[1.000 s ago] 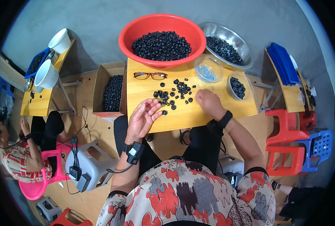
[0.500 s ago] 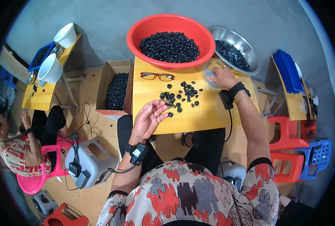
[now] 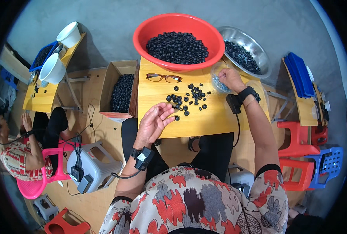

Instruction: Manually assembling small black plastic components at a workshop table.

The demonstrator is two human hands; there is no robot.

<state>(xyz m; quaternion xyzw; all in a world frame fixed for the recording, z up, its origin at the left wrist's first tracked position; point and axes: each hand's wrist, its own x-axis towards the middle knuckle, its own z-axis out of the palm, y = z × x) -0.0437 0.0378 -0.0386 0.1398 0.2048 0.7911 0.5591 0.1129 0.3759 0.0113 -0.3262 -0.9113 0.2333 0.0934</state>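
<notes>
My left hand is palm up near the table's front edge, fingers curled. Its thumb and forefinger close on a small black part, mostly covered by the fingertips. Beside it lie loose black ring-shaped and cylindrical parts on the yellow table. My right hand hovers at the rim of a clear round tub that holds small bluish-silver pieces. Its fingers are drawn together, and whatever they pinch is hidden.
A red basin full of black rings stands at the back, beside a steel bowl of dark parts. Eyeglasses lie on the table. Left stands a cardboard box of black parts. Another person sits far left.
My right hand has lifted slightly out of the clear tub, closing its fingers, so more bluish-silver pieces show. The left hand keeps its place.
</notes>
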